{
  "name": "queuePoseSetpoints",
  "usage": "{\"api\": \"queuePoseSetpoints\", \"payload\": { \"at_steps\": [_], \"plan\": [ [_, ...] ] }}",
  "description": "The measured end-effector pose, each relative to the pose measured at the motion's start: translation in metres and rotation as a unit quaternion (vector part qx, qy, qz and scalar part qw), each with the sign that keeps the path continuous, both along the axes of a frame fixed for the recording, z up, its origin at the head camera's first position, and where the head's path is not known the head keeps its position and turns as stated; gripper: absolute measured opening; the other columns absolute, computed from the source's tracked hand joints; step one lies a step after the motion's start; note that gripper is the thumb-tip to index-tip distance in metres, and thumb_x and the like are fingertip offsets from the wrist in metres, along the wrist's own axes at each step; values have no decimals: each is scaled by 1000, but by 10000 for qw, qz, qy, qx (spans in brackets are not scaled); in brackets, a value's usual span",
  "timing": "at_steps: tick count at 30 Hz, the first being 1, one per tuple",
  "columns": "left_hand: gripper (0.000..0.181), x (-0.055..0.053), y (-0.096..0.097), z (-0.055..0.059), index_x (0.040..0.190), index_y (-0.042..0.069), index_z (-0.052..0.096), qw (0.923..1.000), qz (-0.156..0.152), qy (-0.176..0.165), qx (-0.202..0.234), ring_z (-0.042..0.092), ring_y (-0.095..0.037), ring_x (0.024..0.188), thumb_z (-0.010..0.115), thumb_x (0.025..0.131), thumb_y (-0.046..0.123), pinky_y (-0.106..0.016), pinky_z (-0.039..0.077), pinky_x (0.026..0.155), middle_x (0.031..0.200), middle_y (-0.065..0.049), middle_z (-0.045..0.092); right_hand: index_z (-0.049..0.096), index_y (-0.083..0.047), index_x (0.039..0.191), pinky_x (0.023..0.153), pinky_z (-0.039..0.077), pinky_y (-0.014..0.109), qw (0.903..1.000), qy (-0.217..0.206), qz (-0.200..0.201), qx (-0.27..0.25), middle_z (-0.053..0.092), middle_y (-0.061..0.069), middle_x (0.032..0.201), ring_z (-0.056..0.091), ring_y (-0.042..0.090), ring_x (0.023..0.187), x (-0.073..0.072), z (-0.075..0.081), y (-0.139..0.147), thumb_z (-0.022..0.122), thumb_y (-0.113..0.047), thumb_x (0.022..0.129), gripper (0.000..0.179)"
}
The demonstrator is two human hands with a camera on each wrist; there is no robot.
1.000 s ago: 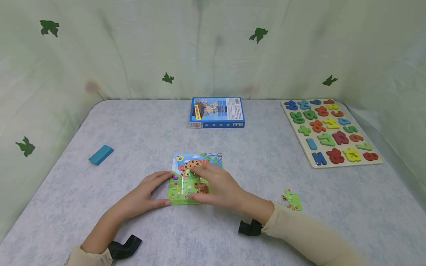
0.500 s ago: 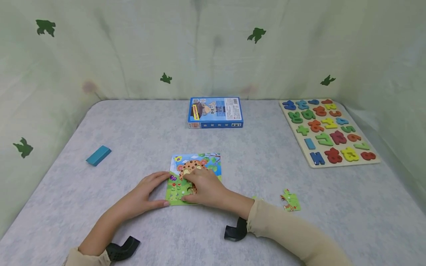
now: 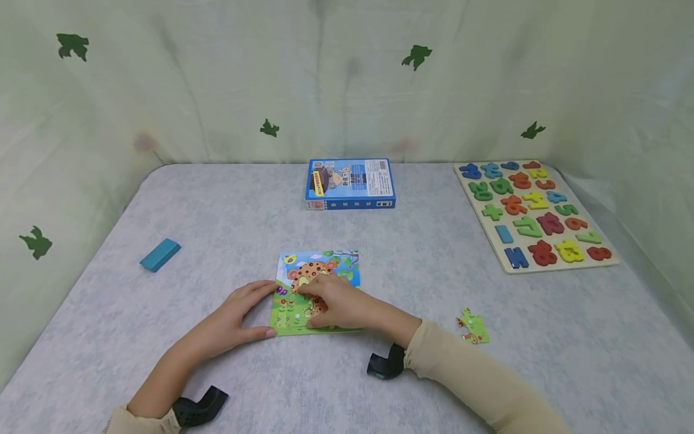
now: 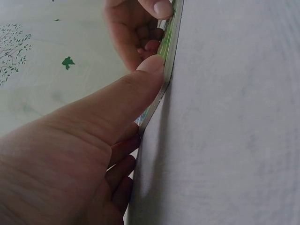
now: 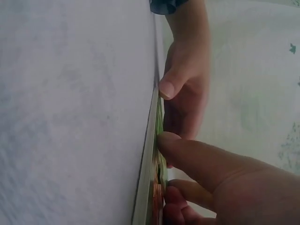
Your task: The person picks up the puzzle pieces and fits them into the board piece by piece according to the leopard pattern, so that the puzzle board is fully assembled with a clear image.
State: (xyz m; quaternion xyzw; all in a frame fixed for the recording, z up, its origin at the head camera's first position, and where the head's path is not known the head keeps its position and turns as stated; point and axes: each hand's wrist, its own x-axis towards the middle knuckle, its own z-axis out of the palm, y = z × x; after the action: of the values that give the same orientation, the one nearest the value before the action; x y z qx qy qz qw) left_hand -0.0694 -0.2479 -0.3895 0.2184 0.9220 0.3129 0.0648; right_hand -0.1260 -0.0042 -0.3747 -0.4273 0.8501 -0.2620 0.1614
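A jigsaw puzzle (image 3: 347, 262) with a spotted cartoon animal on green grass lies in the middle of the table. My left hand (image 3: 230, 316) rests at its left edge, thumb at the near corner and fingers farther up. My right hand (image 3: 344, 304) bends over the puzzle, thumb and forefinger around a puzzle piece (image 3: 317, 305) in its lower part; the palm hides the puzzle's right side. In the left wrist view, the left thumb (image 4: 150, 65) touches the puzzle's edge. The right thumb (image 5: 171, 140) touches the puzzle's top in the right wrist view.
A loose green puzzle piece (image 3: 473, 326) lies to the right. A blue box (image 3: 350, 184) stands at the back, and a board of coloured number shapes (image 3: 497, 232) at the far right. A teal block (image 3: 160, 255) lies at the left. A pale curtain (image 3: 217, 78) hangs behind the table.
My right hand has moved left across the puzzle, then shifted slightly, its thumb now a little farther right. My left hand has stayed at the left edge. The view has shifted slightly.
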Motion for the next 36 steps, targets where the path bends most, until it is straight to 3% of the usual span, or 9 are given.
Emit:
{"api": "queuePoseSetpoints", "payload": {
  "at_steps": [13, 20, 24, 30, 36],
  "plan": [
    [75, 0, 1, 1, 137, 8, 36, 10000, -25, 76, 4, 28, -33, 124, 68, 78, 40, -54, 26, 96, 136, -12, 34, 55, -19, 126, 66, 31, 22, 9991, 412, -64, 16, 48, -9, 92, 39, 5, 75, -3, -5, -6, 69, -44, 74, 59],
    [52, 1, 2, 1, 125, 19, 55, 9980, -399, 489, 40, 34, -31, 120, 69, 78, 35, -53, 31, 91, 133, -8, 39, 53, -19, 127, 63, 28, 21, 9962, 867, 65, 71, 45, -8, 90, 36, 6, 71, -2, -3, -9, 69, -44, 74, 60],
    [45, 1, 1, 2, 120, 21, 60, 9970, -532, 554, -28, 34, -30, 120, 68, 78, 36, -52, 31, 91, 133, -7, 39, 50, -22, 129, 65, 27, 23, 9936, 1054, 20, 412, 41, -9, 90, 34, 8, 74, 1, -1, -8, 65, -48, 77, 60],
    [49, 1, 1, 3, 122, 18, 59, 9964, -593, 547, -251, 33, -32, 121, 68, 78, 39, -52, 30, 93, 136, -10, 37, 45, -26, 133, 69, 26, 27, 9861, 1356, 4, 958, 38, -7, 94, 32, 12, 78, 7, 2, -8, 57, -50, 82, 57],
    [49, 0, 1, 1, 121, 17, 59, 9951, -625, 687, -340, 34, -32, 121, 68, 78, 39, -51, 31, 92, 135, -11, 37, 42, -26, 135, 70, 27, 29, 9920, 892, 31, 895, 38, -7, 101, 34, 10, 85, 5, 3, -5, 61, -49, 81, 62]
  ]
}}
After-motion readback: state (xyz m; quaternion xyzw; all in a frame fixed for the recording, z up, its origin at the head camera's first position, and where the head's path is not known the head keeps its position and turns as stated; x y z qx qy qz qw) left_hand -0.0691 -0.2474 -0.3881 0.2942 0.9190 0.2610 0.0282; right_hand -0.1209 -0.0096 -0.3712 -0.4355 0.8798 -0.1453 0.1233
